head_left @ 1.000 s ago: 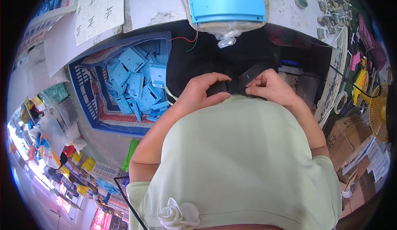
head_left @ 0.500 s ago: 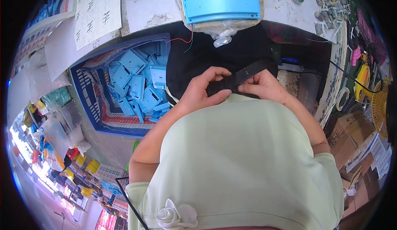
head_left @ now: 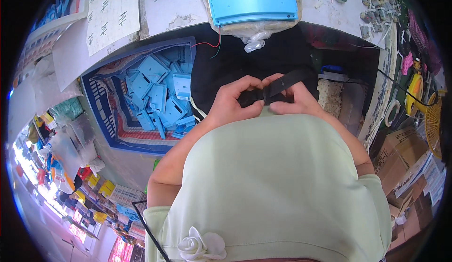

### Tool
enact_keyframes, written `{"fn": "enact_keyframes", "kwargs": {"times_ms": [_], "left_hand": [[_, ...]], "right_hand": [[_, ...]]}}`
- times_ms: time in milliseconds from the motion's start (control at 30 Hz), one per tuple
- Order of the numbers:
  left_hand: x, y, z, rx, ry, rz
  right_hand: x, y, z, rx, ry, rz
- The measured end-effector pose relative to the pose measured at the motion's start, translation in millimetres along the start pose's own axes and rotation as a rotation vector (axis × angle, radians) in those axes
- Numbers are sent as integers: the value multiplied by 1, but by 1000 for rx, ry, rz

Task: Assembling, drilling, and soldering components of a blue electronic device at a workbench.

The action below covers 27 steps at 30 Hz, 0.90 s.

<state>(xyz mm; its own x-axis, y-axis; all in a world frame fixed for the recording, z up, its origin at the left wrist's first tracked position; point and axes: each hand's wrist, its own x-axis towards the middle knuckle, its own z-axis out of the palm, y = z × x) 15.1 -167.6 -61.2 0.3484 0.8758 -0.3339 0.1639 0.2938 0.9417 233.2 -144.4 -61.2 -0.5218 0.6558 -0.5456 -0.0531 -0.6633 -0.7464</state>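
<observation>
At my waist, both hands are closed on a black strap [head_left: 288, 80] that looks like a belt. My left hand [head_left: 234, 100] grips its left part, with thumb and fingers curled around the dark band. My right hand [head_left: 297, 98] pinches the strap close beside it, and a flat loose end with small pale marks slants up to the right over its fingers. Between the hands sits a dark piece that may be a buckle; the dark cloth makes its shape hard to make out. Black cloth [head_left: 221, 66] covers my lap beneath.
Left of my lap stands a blue plastic basket [head_left: 113, 142] holding many light blue plastic parts [head_left: 157, 97]. A larger light blue panel [head_left: 252, 0], with thin red and green wires hanging nearby, lies on the worktable [head_left: 174, 8] ahead. Small grey parts [head_left: 376, 5] crowd the table's right end.
My right hand's fingers have shifted left along the strap, closer to my left hand. The strap's loose end now tilts slightly more. My left hand has barely moved.
</observation>
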Motion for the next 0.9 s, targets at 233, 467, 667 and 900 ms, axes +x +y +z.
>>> {"fn": "enact_keyframes", "kwargs": {"times_ms": [233,467,667,900], "left_hand": [[0,1,-2,-40,-15,-57],[1,0,0,-174,-11,-160],[1,-2,1,-110,7,-117],[1,2,4,-134,5,-157]], "right_hand": [[4,-17,-4,-486,-33,112],[-3,5,-1,-110,63,-64],[-21,2,-5,-152,176,-44],[-57,12,-31,-308,314,48]]}}
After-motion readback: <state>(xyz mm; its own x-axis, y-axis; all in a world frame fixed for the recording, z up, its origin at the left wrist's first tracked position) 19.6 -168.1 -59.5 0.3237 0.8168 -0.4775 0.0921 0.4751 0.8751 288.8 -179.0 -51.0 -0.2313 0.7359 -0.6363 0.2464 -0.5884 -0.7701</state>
